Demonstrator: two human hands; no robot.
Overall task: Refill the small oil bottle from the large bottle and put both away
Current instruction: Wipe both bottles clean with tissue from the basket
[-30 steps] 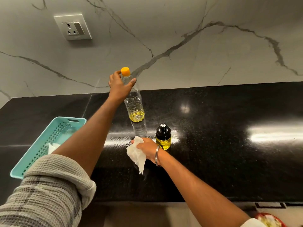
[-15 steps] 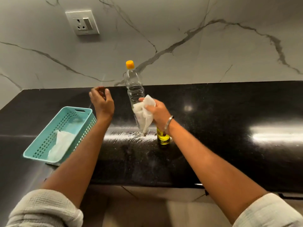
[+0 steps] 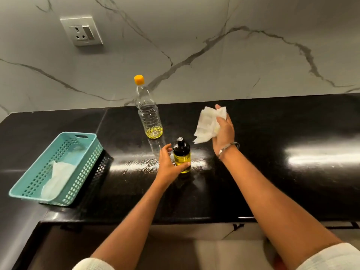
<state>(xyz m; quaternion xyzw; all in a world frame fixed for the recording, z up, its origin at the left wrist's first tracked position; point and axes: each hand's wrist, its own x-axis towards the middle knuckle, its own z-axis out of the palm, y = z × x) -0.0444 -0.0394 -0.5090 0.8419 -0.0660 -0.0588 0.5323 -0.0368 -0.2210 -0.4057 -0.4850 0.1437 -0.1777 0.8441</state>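
My left hand (image 3: 169, 166): fingers curled round small oil bottle (image 3: 181, 155), upright on tabletop (image 3: 272, 182), centre. Large bottle (image 3: 148, 112): capped, upright, at 11 o'clock of small one, apart. My right hand (image 3: 224, 131): fingers pinching crumpled tissue (image 3: 207, 124), at 1 o'clock. Risk: oily smear under small bottle, glass may slip in grip, tip, spill.

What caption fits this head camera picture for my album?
Left hand holds small dark-capped oil bottle; right hand holds white paper tissue.
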